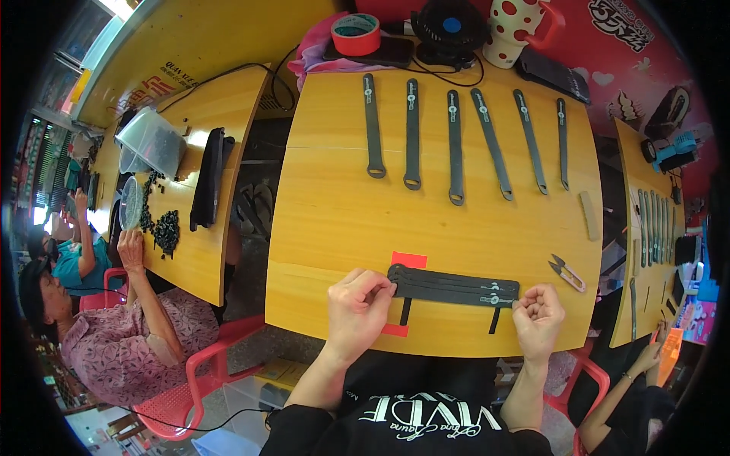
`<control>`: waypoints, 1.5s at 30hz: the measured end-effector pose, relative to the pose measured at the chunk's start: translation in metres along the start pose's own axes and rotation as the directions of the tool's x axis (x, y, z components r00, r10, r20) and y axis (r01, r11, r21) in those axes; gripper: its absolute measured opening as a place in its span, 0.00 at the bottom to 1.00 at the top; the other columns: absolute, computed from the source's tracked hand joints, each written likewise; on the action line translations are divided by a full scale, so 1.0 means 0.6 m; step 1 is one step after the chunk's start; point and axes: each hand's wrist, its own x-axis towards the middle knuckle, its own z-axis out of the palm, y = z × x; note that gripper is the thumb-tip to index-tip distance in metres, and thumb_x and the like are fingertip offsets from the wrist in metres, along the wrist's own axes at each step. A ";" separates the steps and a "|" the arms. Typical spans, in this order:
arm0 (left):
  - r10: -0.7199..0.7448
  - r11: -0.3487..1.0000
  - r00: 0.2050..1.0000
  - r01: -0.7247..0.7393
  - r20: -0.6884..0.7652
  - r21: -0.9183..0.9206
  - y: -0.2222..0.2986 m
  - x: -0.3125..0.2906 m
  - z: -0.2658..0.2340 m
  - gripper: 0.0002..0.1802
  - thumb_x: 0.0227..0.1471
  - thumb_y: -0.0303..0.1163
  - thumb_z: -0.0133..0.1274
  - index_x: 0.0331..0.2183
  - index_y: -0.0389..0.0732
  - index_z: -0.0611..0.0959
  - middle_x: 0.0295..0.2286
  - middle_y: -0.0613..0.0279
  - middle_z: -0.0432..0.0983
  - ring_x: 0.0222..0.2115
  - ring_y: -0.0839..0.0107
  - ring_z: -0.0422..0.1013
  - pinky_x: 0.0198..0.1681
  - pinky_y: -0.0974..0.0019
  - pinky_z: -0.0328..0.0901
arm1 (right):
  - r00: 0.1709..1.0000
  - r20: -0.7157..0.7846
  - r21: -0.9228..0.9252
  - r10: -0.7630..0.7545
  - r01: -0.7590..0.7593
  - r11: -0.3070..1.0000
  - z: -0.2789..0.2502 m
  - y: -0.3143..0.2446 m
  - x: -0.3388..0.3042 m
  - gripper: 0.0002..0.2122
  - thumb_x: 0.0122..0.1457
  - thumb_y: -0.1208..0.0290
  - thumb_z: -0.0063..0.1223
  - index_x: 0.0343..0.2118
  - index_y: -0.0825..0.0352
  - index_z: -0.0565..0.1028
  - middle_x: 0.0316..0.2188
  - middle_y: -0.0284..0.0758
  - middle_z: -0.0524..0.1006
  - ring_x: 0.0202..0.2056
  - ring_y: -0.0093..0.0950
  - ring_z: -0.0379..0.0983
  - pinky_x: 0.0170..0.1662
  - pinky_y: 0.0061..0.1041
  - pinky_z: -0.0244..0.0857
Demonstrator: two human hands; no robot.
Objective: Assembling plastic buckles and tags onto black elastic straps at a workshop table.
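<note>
Shirt: black with white lettering, right at the bottom of the view, below the tabletop edge.
Left hand: thumb and fingers pinched together on the left end of the stack of straps.
Right hand: fingers curled in, pinching the near right corner of the same stack, so the two hands sit well apart.
Stack: dark grey straps lying sideways near the close edge of the yellow tabletop, overlapping with edges kinda staggered, white marks toward the right.
Under it: two black strips poking out on the near side, one by each end.
Red tape: one piece just beyond the stack's left end, another partly behind the left hand.
Snips: off to the right, dark blades pointing up-left.
Stick: pale, flat, near the right edge.
Row of six straps: laid out farther up, slotted ends toward the person, not touching each other.
Far edge stuff: red tape roll, black fan, white cup with red dots.
</note>
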 end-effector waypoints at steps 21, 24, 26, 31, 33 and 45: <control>0.419 0.889 0.884 -0.352 -0.209 0.294 -0.025 -0.018 0.009 0.07 0.44 0.18 0.55 0.31 0.33 0.81 0.25 0.51 0.76 0.24 0.61 0.73 0.26 0.66 0.66 | 0.973 0.174 0.272 -0.150 0.099 0.957 -0.030 0.019 0.014 0.06 0.47 0.86 0.55 0.26 0.69 0.71 0.20 0.24 0.69 0.21 0.10 0.63 0.23 0.11 0.55; 0.519 0.832 0.853 -0.493 -0.045 0.254 0.041 -0.031 0.030 0.12 0.46 0.21 0.56 0.37 0.36 0.79 0.36 0.48 0.75 0.34 0.52 0.72 0.35 0.58 0.66 | 0.982 0.162 0.397 -0.098 0.026 0.917 -0.034 0.032 0.019 0.06 0.48 0.85 0.54 0.28 0.70 0.71 0.20 0.26 0.70 0.21 0.10 0.64 0.22 0.12 0.57; 0.565 0.776 0.823 -0.551 0.051 0.307 0.055 -0.024 0.055 0.17 0.48 0.28 0.56 0.43 0.37 0.77 0.43 0.47 0.71 0.42 0.50 0.68 0.42 0.53 0.63 | 0.963 -0.227 0.413 -0.147 0.232 0.881 -0.022 0.055 0.030 0.06 0.50 0.84 0.54 0.30 0.69 0.71 0.23 0.32 0.73 0.20 0.19 0.68 0.23 0.17 0.61; 0.513 0.549 0.771 -0.633 0.379 0.545 0.029 0.003 0.074 0.37 0.53 0.50 0.51 0.58 0.42 0.64 0.60 0.47 0.51 0.62 0.45 0.45 0.56 0.38 0.50 | 0.672 -0.141 -0.452 -0.727 0.609 0.651 0.043 -0.006 0.021 0.08 0.50 0.82 0.52 0.35 0.68 0.73 0.32 0.43 0.72 0.36 0.41 0.70 0.37 0.33 0.65; 0.368 0.523 0.754 -0.652 0.545 0.549 0.016 0.003 0.072 0.44 0.53 0.60 0.44 0.62 0.44 0.56 0.64 0.49 0.40 0.64 0.45 0.33 0.58 0.34 0.44 | 0.638 0.072 -0.801 -0.767 0.496 0.337 0.043 0.001 0.031 0.10 0.50 0.78 0.49 0.37 0.66 0.73 0.33 0.41 0.70 0.37 0.40 0.69 0.38 0.38 0.64; 0.208 0.912 0.976 -0.170 -0.064 0.373 -0.028 0.119 0.029 0.26 0.50 0.49 0.53 0.41 0.36 0.80 0.50 0.49 0.65 0.53 0.53 0.58 0.54 0.43 0.52 | 0.621 -0.191 -0.488 -0.760 0.612 0.622 0.046 0.029 0.059 0.09 0.52 0.81 0.48 0.37 0.69 0.72 0.31 0.43 0.73 0.36 0.43 0.68 0.42 0.39 0.61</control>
